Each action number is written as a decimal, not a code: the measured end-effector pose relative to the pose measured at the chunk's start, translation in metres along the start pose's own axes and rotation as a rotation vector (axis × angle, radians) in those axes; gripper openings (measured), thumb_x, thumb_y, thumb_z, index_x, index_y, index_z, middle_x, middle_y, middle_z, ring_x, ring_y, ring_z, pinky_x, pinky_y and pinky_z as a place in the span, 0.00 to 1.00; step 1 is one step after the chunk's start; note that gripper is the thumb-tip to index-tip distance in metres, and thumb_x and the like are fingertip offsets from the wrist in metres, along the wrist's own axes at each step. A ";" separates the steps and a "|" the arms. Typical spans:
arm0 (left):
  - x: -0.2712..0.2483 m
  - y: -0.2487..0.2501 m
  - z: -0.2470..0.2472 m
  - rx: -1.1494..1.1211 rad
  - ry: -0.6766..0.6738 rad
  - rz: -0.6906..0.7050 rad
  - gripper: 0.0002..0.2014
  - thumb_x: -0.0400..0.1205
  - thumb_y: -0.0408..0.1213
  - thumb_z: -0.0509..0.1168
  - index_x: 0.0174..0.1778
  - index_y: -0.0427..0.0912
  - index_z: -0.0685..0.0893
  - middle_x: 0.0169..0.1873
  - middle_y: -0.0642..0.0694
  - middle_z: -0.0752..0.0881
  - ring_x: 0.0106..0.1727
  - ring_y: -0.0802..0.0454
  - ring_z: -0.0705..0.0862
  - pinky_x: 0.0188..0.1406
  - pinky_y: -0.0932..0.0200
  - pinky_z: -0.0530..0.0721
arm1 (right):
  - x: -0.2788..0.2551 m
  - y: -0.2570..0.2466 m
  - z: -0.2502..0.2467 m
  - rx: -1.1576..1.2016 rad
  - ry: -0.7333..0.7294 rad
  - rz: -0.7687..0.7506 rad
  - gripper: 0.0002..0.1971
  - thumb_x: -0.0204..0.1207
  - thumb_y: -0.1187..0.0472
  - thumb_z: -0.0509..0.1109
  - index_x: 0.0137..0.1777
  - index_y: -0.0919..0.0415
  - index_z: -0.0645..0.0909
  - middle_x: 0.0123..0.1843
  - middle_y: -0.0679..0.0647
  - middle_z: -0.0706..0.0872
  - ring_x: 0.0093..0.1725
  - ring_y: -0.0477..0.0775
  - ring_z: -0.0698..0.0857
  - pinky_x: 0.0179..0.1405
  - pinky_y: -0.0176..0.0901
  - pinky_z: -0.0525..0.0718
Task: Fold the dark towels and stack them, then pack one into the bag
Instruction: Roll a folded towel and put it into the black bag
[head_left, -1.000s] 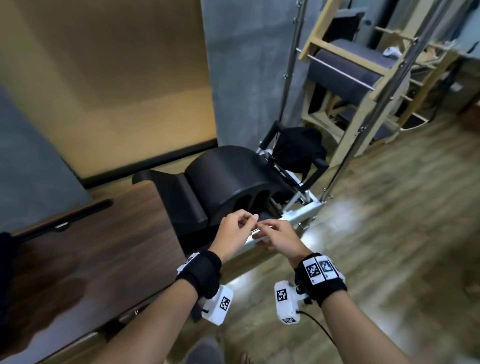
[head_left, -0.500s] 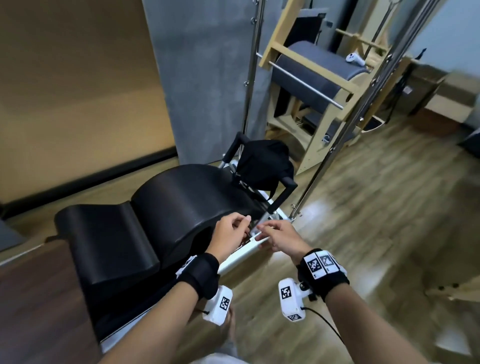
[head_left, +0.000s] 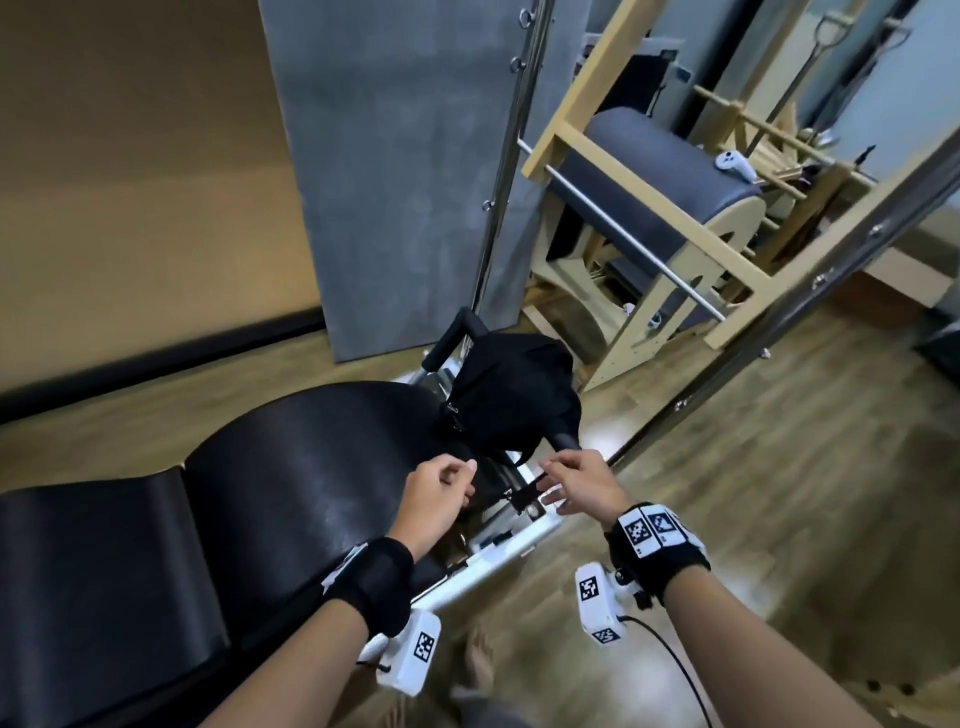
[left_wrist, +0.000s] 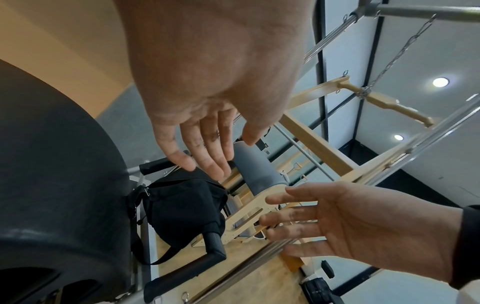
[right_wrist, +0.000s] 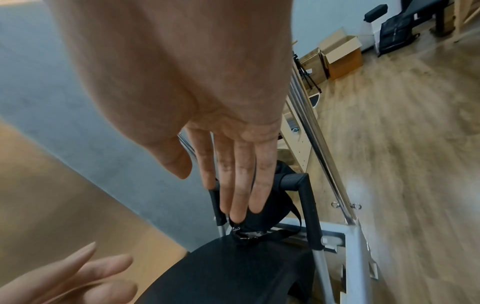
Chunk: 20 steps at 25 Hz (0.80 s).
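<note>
A black bag (head_left: 511, 395) hangs on the black footbar (head_left: 566, 441) at the end of an exercise bed, its strap trailing below. My left hand (head_left: 441, 486) and right hand (head_left: 576, 480) hover side by side just in front of it, a short gap between them. In the left wrist view the left hand's fingers (left_wrist: 207, 158) are straight and empty above the bag (left_wrist: 182, 207). The right wrist view shows the right hand's fingers (right_wrist: 239, 185) stretched over the bag (right_wrist: 275, 205), holding nothing. No towel is in view.
A black arched cushion (head_left: 311, 467) and a flat black pad (head_left: 88, 571) lie under my left arm. A slanted metal pole (head_left: 779, 322) crosses on the right. A wooden barrel frame (head_left: 649, 208) stands behind, beside a grey wall panel (head_left: 395, 182). Cardboard boxes (right_wrist: 340, 55) sit across the wooden floor.
The view has swung right and closer to the bag. My two hands, with fingertips together before, have parted and moved nearer the bag.
</note>
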<state>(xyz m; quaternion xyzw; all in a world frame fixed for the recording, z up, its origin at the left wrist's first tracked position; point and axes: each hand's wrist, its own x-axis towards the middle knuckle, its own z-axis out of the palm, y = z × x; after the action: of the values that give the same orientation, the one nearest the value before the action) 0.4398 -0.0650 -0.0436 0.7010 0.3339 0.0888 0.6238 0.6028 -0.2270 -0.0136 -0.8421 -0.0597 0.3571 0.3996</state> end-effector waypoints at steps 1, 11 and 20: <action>0.017 -0.001 0.002 0.001 0.010 -0.014 0.11 0.90 0.46 0.69 0.48 0.44 0.91 0.38 0.45 0.93 0.39 0.53 0.91 0.37 0.73 0.82 | 0.023 -0.006 -0.008 -0.025 0.015 0.001 0.08 0.87 0.59 0.68 0.55 0.60 0.87 0.46 0.62 0.93 0.36 0.55 0.89 0.29 0.42 0.84; 0.243 -0.048 0.049 0.063 0.137 -0.184 0.08 0.88 0.44 0.71 0.51 0.43 0.90 0.44 0.48 0.91 0.46 0.51 0.88 0.55 0.54 0.86 | 0.282 -0.054 -0.045 -0.182 0.176 -0.018 0.08 0.84 0.62 0.72 0.59 0.59 0.89 0.56 0.58 0.89 0.54 0.62 0.86 0.63 0.57 0.87; 0.388 -0.135 0.097 0.225 0.122 -0.371 0.11 0.87 0.31 0.71 0.64 0.35 0.85 0.85 0.33 0.68 0.86 0.37 0.70 0.82 0.56 0.68 | 0.434 -0.048 -0.050 -0.437 0.216 -0.067 0.07 0.82 0.67 0.70 0.55 0.55 0.82 0.85 0.64 0.69 0.84 0.67 0.67 0.83 0.59 0.67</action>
<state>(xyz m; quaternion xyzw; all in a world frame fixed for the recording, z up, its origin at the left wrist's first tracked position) 0.7392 0.0803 -0.3032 0.6860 0.5021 -0.0233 0.5261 0.9646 -0.0590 -0.1987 -0.9394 -0.1204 0.2302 0.2238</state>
